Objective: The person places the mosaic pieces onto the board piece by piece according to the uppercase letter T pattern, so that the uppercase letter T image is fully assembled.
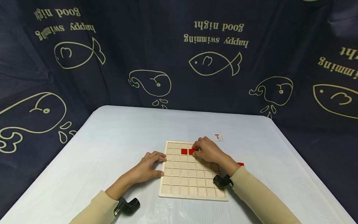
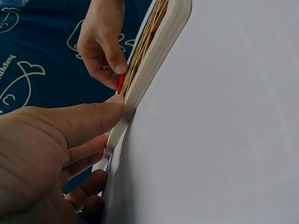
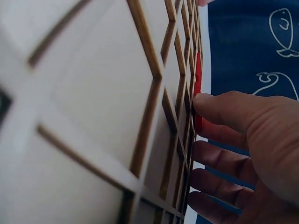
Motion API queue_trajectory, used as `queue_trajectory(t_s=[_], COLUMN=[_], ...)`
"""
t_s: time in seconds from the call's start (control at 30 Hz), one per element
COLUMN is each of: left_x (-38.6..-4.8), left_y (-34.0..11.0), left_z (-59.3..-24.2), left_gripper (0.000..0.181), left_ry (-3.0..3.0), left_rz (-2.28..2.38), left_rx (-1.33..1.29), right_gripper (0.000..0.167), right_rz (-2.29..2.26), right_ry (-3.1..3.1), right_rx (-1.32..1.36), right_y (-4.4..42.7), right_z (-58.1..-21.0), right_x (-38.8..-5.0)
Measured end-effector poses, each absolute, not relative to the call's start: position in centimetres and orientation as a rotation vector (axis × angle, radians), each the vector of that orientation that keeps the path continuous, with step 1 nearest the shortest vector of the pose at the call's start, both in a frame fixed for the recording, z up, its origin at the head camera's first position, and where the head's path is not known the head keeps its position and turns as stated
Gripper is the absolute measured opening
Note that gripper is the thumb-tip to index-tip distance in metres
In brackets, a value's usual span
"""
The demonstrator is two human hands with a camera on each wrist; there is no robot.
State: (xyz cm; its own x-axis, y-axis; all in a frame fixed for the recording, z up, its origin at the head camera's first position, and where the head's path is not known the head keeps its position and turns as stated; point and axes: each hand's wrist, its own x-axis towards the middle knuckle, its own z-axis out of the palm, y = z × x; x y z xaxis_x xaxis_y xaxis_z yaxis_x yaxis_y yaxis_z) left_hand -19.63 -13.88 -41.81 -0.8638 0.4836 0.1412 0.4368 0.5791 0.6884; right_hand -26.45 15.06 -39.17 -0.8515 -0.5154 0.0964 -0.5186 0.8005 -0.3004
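From the near edge, both forearms, in beige sleeves (image 1: 95,208), are reached forward over the white table (image 1: 134,130), and a black camera (image 1: 128,206) is worn at each wrist. The left hand (image 1: 146,168) is laid against the left side of the wooden board (image 1: 184,180); its thumb and fingers are spread apart and loosely extended, and the board's edge is touched by their tips while nothing is grasped. The board is laid flat and divided into square cells. By the right forearm, which is slanted inward across the board's right side, a red piece (image 1: 240,164) is partly hidden. The right hand (image 1: 208,150) is bent down over the second row from the far edge, where a red tile (image 1: 191,151) is pinched between thumb and forefinger at the fourth column; whether it is fully seated cannot be told. Just left of it, another tile (image 1: 184,151), also red, is set in the third column. Beyond the board, a small card (image 1: 218,137) marked with a red and green T is laid on the table. Behind, a dark blue cloth (image 1: 112,81) is hung, printed with fish, whales and upside-down lettering.
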Motion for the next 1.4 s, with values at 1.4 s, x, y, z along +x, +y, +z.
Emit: queue_trajectory(t_s=[1.4], left_x=[-19.6], left_y=[-13.9], left_z=[-41.9], left_gripper=[0.044], left_ry=[2.749], left_rz=[1.155], left_rx=[0.830], right_gripper=[0.028], right_rz=[0.659], right_ry=[-2.874], right_rx=[0.803], right_y=[18.1], right_z=[-38.0], right_x=[-24.5])
